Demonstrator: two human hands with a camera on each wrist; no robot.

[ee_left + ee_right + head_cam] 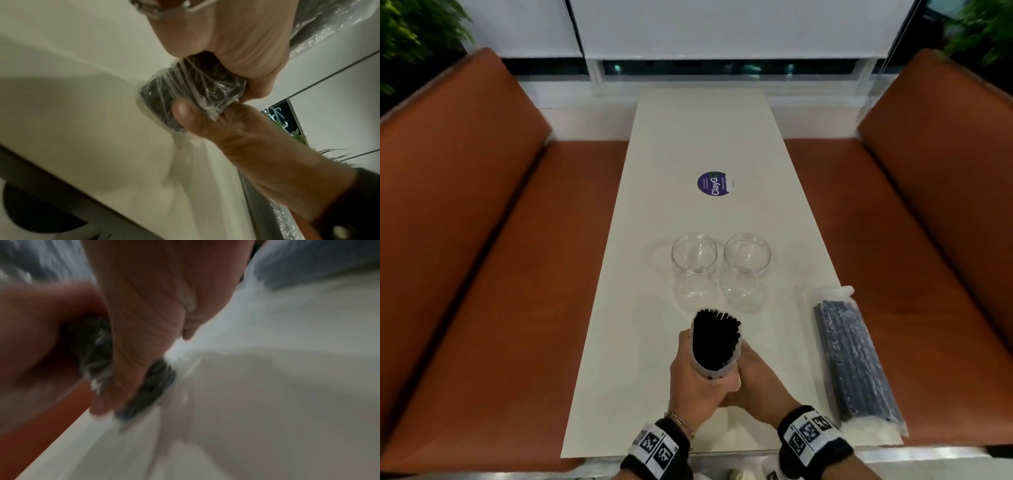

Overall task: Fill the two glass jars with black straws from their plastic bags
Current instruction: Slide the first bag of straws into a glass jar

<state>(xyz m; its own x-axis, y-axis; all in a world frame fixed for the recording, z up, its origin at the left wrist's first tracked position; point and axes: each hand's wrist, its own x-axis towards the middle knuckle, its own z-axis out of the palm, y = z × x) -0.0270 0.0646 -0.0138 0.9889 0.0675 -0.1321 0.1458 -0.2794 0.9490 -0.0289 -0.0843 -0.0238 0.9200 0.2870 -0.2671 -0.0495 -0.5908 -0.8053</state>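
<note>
Both hands close around one bundle of black straws (717, 337) in its clear plastic bag (205, 91), held upright above the near end of a long white table (688, 144): the left hand (693, 380) wraps the bundle's lower part from the left, while the right hand (760, 380) clasps it from the right, its thumb (183, 113) pressed against the wrinkled plastic at the bottom end. The straws' open tips fan out at the top, pointing toward two empty glass jars (694, 270) (746, 269) that stand side by side, close together, just beyond the hands. A second bag of black straws (849, 359) lies flat along the table's right edge, apart from the hands. A round purple sticker (715, 183) marks the tabletop farther back. Orange-brown bench seats (482, 240) flank the table on both sides. The right wrist view is badly blurred.
</note>
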